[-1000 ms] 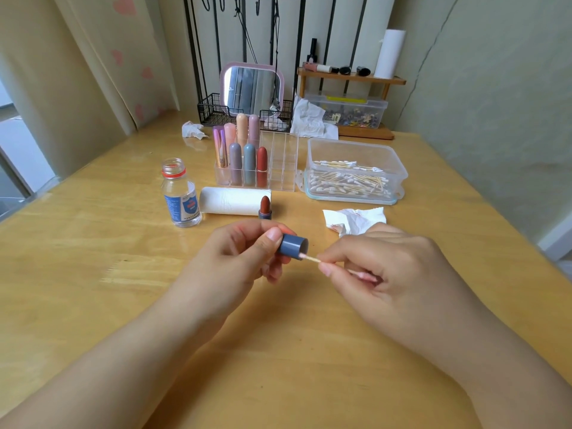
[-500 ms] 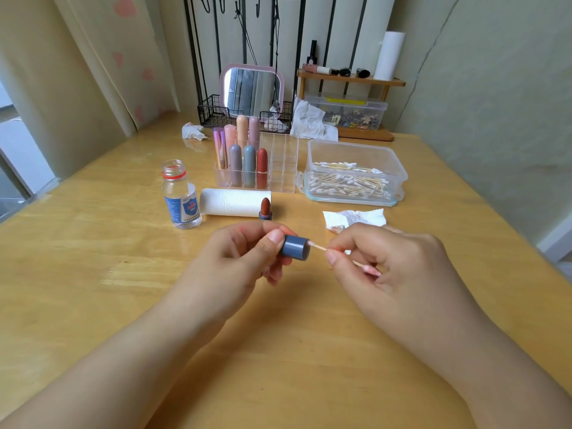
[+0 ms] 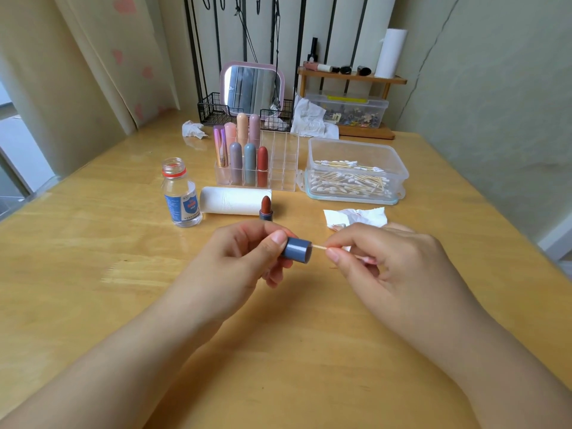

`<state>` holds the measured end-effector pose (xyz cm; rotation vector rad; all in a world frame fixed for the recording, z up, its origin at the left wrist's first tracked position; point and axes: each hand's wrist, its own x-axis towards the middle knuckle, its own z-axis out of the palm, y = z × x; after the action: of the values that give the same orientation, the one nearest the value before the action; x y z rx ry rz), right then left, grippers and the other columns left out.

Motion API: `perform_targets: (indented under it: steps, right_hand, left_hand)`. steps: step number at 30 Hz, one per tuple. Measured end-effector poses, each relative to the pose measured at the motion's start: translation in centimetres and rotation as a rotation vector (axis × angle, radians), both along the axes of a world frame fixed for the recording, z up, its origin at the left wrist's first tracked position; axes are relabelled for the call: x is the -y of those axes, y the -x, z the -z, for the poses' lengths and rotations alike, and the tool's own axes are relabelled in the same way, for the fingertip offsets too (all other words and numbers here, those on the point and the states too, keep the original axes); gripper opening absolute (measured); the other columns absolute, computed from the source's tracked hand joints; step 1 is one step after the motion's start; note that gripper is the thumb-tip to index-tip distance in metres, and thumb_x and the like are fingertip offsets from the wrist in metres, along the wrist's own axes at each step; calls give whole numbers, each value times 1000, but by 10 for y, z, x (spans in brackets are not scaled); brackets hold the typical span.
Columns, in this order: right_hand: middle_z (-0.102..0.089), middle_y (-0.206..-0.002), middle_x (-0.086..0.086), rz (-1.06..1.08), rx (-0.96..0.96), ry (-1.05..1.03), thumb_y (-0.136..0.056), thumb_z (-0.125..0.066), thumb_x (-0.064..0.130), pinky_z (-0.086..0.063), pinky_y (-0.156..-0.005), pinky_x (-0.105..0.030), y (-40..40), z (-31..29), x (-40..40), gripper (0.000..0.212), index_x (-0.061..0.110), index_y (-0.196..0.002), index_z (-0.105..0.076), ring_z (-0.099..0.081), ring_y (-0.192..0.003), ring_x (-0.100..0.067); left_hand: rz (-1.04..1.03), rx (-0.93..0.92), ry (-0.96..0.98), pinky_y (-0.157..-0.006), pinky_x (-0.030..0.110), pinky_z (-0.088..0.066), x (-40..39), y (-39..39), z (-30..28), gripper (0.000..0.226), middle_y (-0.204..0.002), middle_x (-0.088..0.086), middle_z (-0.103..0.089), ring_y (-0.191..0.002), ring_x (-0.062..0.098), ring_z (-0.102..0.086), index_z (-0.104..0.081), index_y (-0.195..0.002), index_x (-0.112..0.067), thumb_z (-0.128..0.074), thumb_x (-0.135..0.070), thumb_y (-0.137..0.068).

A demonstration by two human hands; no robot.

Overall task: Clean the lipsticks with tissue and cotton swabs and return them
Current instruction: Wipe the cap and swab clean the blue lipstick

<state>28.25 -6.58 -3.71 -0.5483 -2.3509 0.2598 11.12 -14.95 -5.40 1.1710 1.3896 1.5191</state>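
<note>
Labelling first: the clear bottle (image 3: 181, 193) at the left of the worktop (image 3: 93, 258) carries a blue and white label with a red mark; its print is too small to read. No other writing can be made out.

Left hand (image 3: 244, 258) grips a blue-grey lipstick cap (image 3: 296, 249) between thumb and curled fingers, open end turned to the right. Right hand (image 3: 380, 258) pinches a cotton swab (image 3: 318, 247) by its wooden stick, the near end entering the cap mouth; a pink-stained tip shows behind the fingers.

The uncapped lipstick (image 3: 266, 208) stands upright on the worktop beyond the hands, brick-red bullet exposed in a blue-grey base, just in front of a white tissue roll (image 3: 233, 200) lying on its side.

A clear organiser (image 3: 283, 162) behind the roll holds capped lipsticks in pink, peach, mauve, grey-blue and red in its left compartments. To its right is a clear plastic box (image 3: 356, 171) of cotton swabs. A crumpled tissue (image 3: 356, 215) with reddish smears lies just beyond the right hand.
</note>
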Motion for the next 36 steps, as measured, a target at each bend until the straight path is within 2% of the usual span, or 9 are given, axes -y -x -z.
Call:
perform_targets:
  steps: [3, 6, 10, 15, 22, 27, 30, 32, 36]
  right_hand:
    - [-57, -57, 2, 34, 44, 219, -86, -55, 37, -43, -60, -29, -3, 3, -6, 7, 32, -82, -58, -51, -61, -17]
    - [-59, -68, 5, 28, 58, 351, -88, -62, 22, -44, -65, -22, -1, 7, -11, 15, 29, -74, -59, -51, -61, -7]
    - [-56, -80, 5, 76, 108, 376, -84, -67, 13, -36, -75, -4, 8, 21, -14, 17, 28, -76, -68, -50, -85, 3]
    - [-54, -79, 7, 134, 246, 276, -85, -67, 17, -40, -90, -35, 16, 31, -13, 9, 23, -86, -74, -50, -91, -11]
    - [-54, -86, 14, 178, 313, 210, -85, -67, 24, -33, -94, -28, 20, 34, -9, 18, 27, -103, -71, -47, -93, -6]
    - [-51, -92, 17, 159, 190, 412, -85, -67, 28, -33, -74, -1, 34, 13, -5, 33, 30, -117, -60, -47, -86, 1]
    - [-47, -103, 18, 141, 274, 473, -85, -67, 32, -40, -74, -4, 51, 8, -8, 47, 30, -129, -51, -43, -92, -1]
    - [-47, -109, 14, 128, 274, 555, -85, -68, 30, -46, -60, -5, 64, 10, -9, 52, 27, -133, -49, -42, -95, -3]
    - [-43, -94, 16, 116, 181, 739, -82, -72, 26, -54, -45, -22, 82, 16, -9, 35, 32, -115, -61, -44, -88, -2]
  left_hand:
    - [-69, 13, 12, -62, 25, -43, 0, 1, -3, 18, -58, 2, -56, -54, 13, -47, -66, -78, -9, -58, -17, -92]
    - [-221, 53, 28, -62, 30, -38, -1, 11, -5, 19, -50, 9, -49, -48, 15, -43, -61, -72, -6, -59, -14, -90]
    - [-365, 86, 67, -64, 33, -35, -3, 25, -5, 21, -46, -1, -47, -43, 12, -40, -60, -72, -7, -56, -27, -67]
    - [-429, 98, 105, -64, 35, -35, -4, 31, -4, 11, -56, 6, -51, -42, 11, -41, -59, -72, -7, -56, -15, -79]
    - [-497, 22, 186, -59, 30, -35, -8, 42, -3, 17, -54, 3, -50, -50, 19, -39, -60, -71, -10, -51, -13, -85]
    - [-484, -22, 184, -57, 27, -34, -10, 46, 1, 27, -41, -10, -45, -53, 19, -40, -57, -63, -12, -64, -25, -86]
    - [-505, -22, 153, -58, 28, -34, -10, 47, 2, 37, -48, -5, -48, -55, 19, -40, -51, -64, -10, -69, -38, -82]
    - [-519, -8, 151, -62, 31, -41, -9, 48, 3, 40, -48, -2, -57, -53, 18, -46, -52, -65, -9, -71, -42, -78]
    - [-534, 29, 135, -81, 45, -53, -8, 49, 3, 41, -65, 10, -71, -68, 25, -67, -44, -63, -11, -77, -32, -74]
